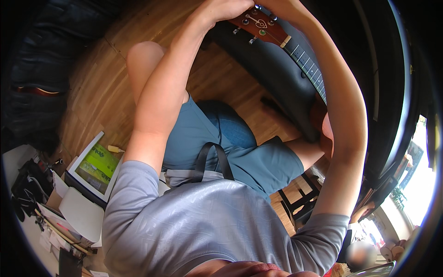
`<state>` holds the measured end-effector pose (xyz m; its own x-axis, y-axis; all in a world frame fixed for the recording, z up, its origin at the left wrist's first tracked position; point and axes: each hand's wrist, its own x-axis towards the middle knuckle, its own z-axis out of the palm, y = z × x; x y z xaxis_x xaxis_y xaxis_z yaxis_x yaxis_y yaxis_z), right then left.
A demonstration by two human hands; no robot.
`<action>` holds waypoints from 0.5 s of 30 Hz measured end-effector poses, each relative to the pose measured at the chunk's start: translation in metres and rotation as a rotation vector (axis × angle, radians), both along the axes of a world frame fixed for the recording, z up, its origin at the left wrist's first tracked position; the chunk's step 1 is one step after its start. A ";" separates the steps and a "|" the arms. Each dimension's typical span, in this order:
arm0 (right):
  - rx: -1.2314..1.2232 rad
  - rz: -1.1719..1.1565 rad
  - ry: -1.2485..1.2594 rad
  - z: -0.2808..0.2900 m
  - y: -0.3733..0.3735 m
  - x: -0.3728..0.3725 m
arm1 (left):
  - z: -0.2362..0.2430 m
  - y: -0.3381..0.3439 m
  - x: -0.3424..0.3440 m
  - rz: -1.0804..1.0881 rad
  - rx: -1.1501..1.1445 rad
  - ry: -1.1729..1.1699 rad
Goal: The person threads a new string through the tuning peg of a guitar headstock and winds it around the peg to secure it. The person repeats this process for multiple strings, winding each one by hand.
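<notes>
A ukulele with a reddish-brown headstock [258, 23], a light inlay and metal tuning pegs slants down to the right. Its dark fretted neck [307, 62] passes behind my right forearm, which hides much of the body. Both my hands meet at the headstock's far end, at the top edge of the picture. My left hand [232, 8] is closed there with its fingers curled in. Beside it, my right hand [282, 6] has its fingertips drawn together near a peg. The picture's edge cuts off part of both hands, so what they grip is unclear.
Beneath the ukulele neck is a black padded bench [258, 60]. A large black piece of furniture [387, 92] rises at right. On the left are a black leather seat [37, 69] and a white-framed box with green packaging [98, 164]. Another person [362, 254] is at lower right.
</notes>
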<state>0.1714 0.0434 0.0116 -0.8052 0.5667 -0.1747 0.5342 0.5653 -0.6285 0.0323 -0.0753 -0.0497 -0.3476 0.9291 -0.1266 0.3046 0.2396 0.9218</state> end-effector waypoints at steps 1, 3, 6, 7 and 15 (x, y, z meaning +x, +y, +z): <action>0.008 -0.002 -0.019 0.003 -0.001 0.000 | -0.002 0.000 0.002 0.002 0.007 -0.003; 0.014 0.018 -0.051 0.009 -0.008 -0.009 | -0.009 -0.005 0.004 0.072 0.021 0.050; 0.029 0.027 -0.091 0.015 -0.012 -0.009 | -0.007 -0.010 0.011 0.121 0.034 0.052; 0.024 0.041 -0.066 0.011 -0.010 -0.007 | -0.004 -0.012 0.013 0.130 0.036 0.042; -0.053 0.039 0.062 -0.002 -0.021 -0.002 | 0.005 -0.032 0.017 0.126 0.070 0.100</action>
